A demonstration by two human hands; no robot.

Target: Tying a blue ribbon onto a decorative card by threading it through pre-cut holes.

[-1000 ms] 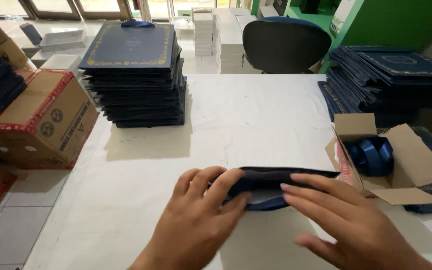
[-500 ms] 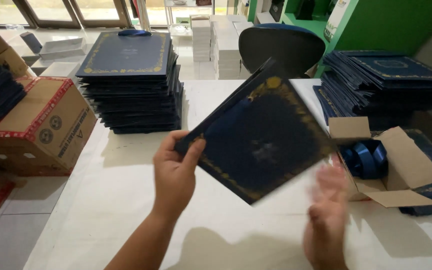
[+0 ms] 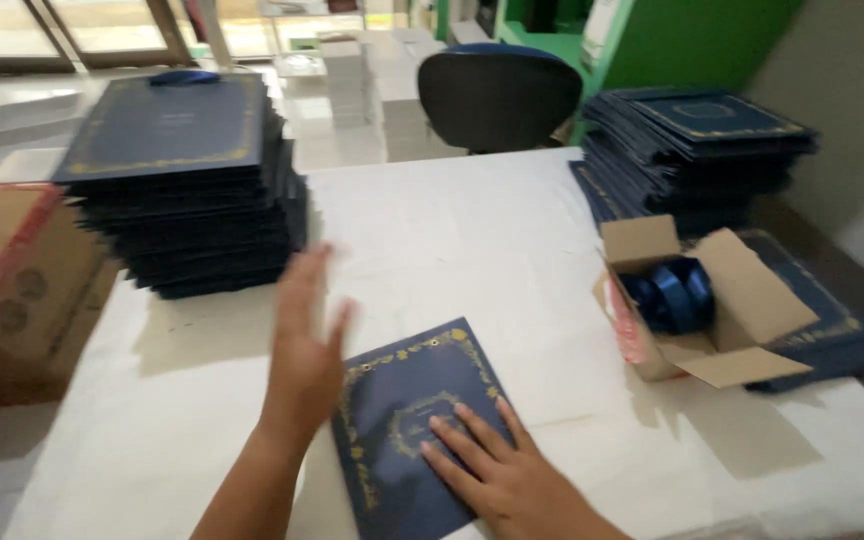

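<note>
While the navy folder (image 3: 407, 420) with gold border trim lay flat on the white counter (image 3: 472, 240), the right hand (image 3: 497, 470) pressed on its cover with fingers spread, gripping nothing. Just left of the folder, the left hand (image 3: 304, 350) was raised on edge, fingers extended and empty. A tall stack of identical folders (image 3: 187, 185) stood further left, and an open cardboard box (image 3: 707, 305) containing blue ribbon rolls (image 3: 670, 292) sat to the right.
</note>
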